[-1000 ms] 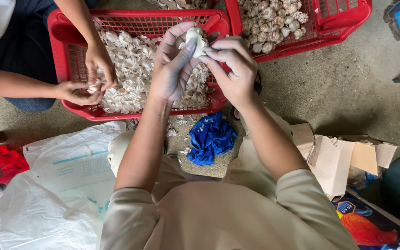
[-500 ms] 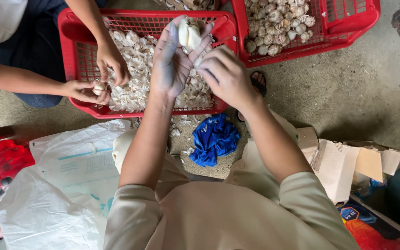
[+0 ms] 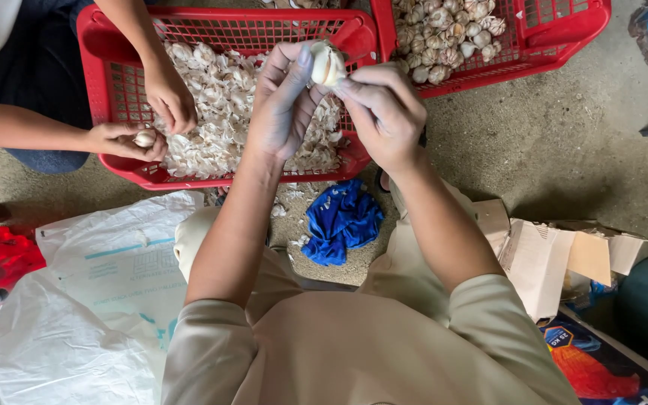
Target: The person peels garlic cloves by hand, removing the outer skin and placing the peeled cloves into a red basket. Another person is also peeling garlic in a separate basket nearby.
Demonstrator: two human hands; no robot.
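Nearest me a white sack lies on the floor beside the person's knees, with a crumpled blue cloth between them and torn cardboard off to the right. Above the cloth, the left hand cups a garlic bulb, thumb and fingers closed round it, while the right hand pinches at its side with the fingertips. The bulb hangs over the near rim of the red basket of papery peels. To do this well, I judge the left should hold steady while the right works the skin loose, letting scraps drop into the basket. Beyond, a second red basket holds whole bulbs. A co-worker's hands hold another clove at the left. The right fingertips hide the contact point, and both baskets are cut off at the top.
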